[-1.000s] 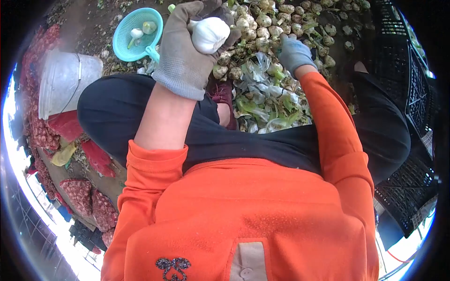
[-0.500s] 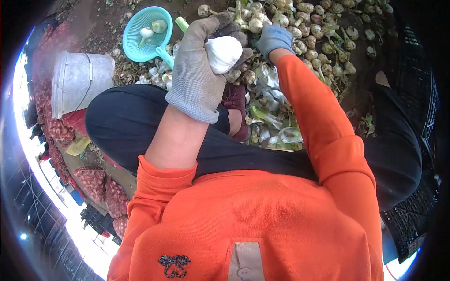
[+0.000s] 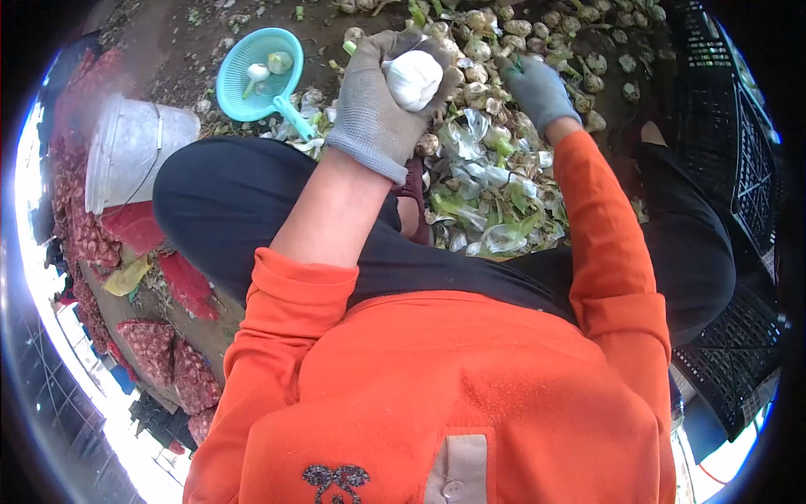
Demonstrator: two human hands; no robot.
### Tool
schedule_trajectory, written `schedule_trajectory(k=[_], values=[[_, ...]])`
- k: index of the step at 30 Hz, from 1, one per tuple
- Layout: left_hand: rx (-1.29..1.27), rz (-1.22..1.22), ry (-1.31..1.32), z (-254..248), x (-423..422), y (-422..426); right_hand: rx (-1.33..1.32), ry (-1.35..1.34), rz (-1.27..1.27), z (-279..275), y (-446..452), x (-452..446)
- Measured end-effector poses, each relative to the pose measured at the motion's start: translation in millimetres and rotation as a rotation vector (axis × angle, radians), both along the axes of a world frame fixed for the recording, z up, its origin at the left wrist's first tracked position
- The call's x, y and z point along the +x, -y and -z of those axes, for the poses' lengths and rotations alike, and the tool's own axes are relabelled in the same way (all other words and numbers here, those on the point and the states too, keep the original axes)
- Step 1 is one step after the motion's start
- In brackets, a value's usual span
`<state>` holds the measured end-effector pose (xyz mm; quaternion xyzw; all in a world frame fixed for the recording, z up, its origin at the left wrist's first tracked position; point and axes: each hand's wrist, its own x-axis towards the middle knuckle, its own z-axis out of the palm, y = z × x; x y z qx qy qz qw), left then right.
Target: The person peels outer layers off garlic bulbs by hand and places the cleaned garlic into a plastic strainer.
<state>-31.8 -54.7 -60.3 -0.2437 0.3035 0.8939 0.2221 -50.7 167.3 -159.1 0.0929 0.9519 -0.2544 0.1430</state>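
Basically, garlic bulb (image 3: 415, 81) is up in L hand (image 3: 382, 109), long axis slanting: stem (image 3: 349, 48) pokes out upper L past thumb, fat end lower R. Bulb's btwn thumb & curled L fingers, firmly held. R hand (image 3: 541, 91) is at bulb pile (image 3: 477, 50), fingers bent down; can't tell if gripping anything. Peel heap (image 3: 504, 189) lies btwn hands & legs (image 3: 227, 189); strainer (image 3: 231, 71) w/ 2 small bulbs (image 3: 258, 72) & bucket (image 3: 134, 151) on L.

The white bucket (image 3: 126, 160) had red mesh (image 3: 134, 227) crumpled just beside it, a yellowish scrap (image 3: 128, 278) (couldn't tell what, tbh) nearby, and black crates (image 3: 753, 181) way off to its right.
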Motion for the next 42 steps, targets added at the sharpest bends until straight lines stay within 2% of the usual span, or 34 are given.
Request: schedule_trajectory(k=[2, 6, 10, 12, 13, 14, 16, 19, 20, 21, 22, 24, 25, 26, 28, 31, 33, 38, 40, 41, 42], values=[[0.44, -0.022, 0.008, -5, 5, 8, -0.059, 0.099, 0.058, -6, 11, 20], [0.648, 0.008, -0.09, -12, 14, 12, 0.173, -0.031, -0.105, 17, 18, 26], [0.609, 0.0, -0.066, -13, 12, 13, 0.245, -0.062, -0.157, 14, 32, 2], [0.477, 0.026, -0.011, -11, 8, 8, 0.299, -0.078, -0.19, 20, 42, -13], [0.371, 0.057, 0.001, -10, 8, 4, 0.334, -0.218, -0.22, 29, 46, -16], [0.265, 0.09, 0.014, -8, 9, -1, 0.421, -0.18, -0.34, 35, 52, -25], [0.159, 0.091, -0.109, 4, 16, -10, 0.412, -0.353, -0.457, 61, 61, -30], [0.041, 0.029, -0.204, 27, 17, -17, 0.373, 0.018, -0.29, 92, 76, -56], [0.046, 0.009, -0.147, 31, 12, -12, 0.374, 0.117, -0.195, 101, 83, -66], [0.051, -0.012, -0.09, 32, 6, -8, 0.332, 0.235, -0.255, 70, 86, -69], [0.089, -0.039, 0.041, 31, -5, -3, 0.312, 0.265, -0.224, 72, 88, -71], [0.174, -0.16, 0.038, 44, -23, 18, 0.365, 0.315, -0.255, 71, 93, -74], [0.116, -0.257, 0.063, 37, -35, 32, 0.368, 0.304, -0.281, 63, 95, -70], [0.133, -0.341, -0.063, 37, -43, 51, 0.357, 0.276, -0.247, 63, 99, -68], [-0.048, -0.601, -0.097, 20, -54, 65, 0.336, 0.218, -0.182, 68, 102, -61], [-0.059, -0.595, 0.023, 29, -46, 68, 0.3, 0.216, -0.171, 62, 105, -57], [-0.135, -0.454, -0.048, 40, -36, 55, 0.251, 0.208, -0.156, 60, 104, -53], [-0.34, -0.077, -0.145, 44, -23, 24, 0.006, -0.046, -0.005, 51, 68, -36], [-0.461, 0.05, -0.187, 46, -23, 16, -0.203, -0.085, -0.045, 19, 45, -35], [-0.485, 0.137, -0.156, 46, -28, 15, -0.272, -0.215, -0.108, 1, 35, -33], [-0.672, 0.159, -0.248, 39, -23, 13, -0.424, -0.121, -0.163, -32, 27, -32]])
